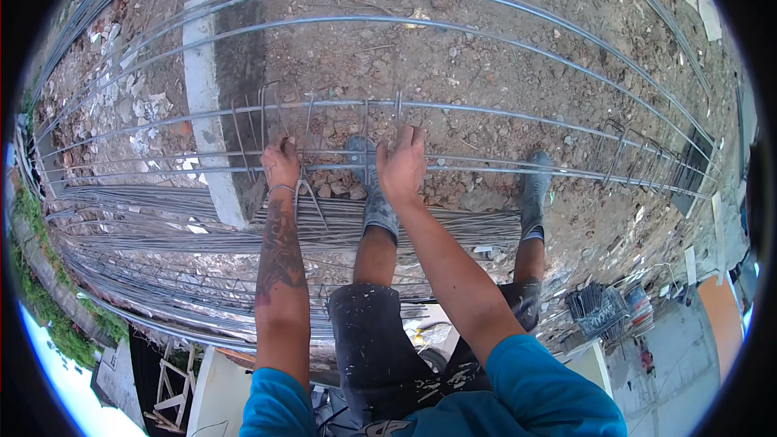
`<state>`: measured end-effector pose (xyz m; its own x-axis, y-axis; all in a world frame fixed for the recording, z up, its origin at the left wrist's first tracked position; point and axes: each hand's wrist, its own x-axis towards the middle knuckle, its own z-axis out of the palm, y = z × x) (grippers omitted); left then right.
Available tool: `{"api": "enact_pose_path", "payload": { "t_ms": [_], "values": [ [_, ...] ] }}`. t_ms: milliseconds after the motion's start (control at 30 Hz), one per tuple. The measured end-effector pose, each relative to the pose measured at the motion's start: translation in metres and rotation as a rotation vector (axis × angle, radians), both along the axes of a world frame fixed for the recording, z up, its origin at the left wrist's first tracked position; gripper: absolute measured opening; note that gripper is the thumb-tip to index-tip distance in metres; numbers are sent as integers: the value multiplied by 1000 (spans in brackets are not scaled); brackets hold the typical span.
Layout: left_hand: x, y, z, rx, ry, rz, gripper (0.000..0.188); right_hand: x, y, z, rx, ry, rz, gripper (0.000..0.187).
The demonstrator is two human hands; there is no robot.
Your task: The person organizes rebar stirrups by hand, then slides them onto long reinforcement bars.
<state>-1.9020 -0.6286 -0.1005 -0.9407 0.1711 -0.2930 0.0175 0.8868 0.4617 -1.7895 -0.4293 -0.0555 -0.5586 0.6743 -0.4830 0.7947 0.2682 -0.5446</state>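
Long steel rebars [502,116] run side by side across the view, with bent wire stirrups [310,117] hung around the nearer ones. My left hand [281,165] is closed at the left group of stirrups, its fingers on a stirrup leg; the exact grip is partly hidden. Just right of its wrist, the splayed handles of pincers [312,196] point toward me; their jaws are hidden. My right hand [402,168] is closed at the near rebar, on a stirrup [398,107] whose upper end sticks out beyond the fingers. Several more stirrups [619,154] are bunched at the right end.
A concrete block [204,89] lies beneath the rebars at left, and a dark support [694,170] is under their right ends. Bundles of loose rebar [162,214] lie close to my legs. My feet [534,186] stand on rubble-strewn soil. A stirrup pile [596,311] lies at lower right.
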Motion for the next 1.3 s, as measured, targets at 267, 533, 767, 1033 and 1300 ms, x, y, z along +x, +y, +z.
{"api": "enact_pose_path", "payload": {
  "t_ms": [267,533,767,1033,1300],
  "values": [
    [1,3,-19,-186,175,-327,26,37,41,-46,-348,-129,131,24],
    [-10,-25,-26,-377,216,-328,50,122,112,-8,-292,54,-8,33],
    [36,15,-13,-519,192,-39,44,279,299,-34,410,-178,-379,39],
    [50,56,24,-334,144,-204,20,319,401,-79,654,-682,-365,37],
    [46,52,28,-399,138,-85,19,373,440,-115,560,-697,-167,27]
  ]
}}
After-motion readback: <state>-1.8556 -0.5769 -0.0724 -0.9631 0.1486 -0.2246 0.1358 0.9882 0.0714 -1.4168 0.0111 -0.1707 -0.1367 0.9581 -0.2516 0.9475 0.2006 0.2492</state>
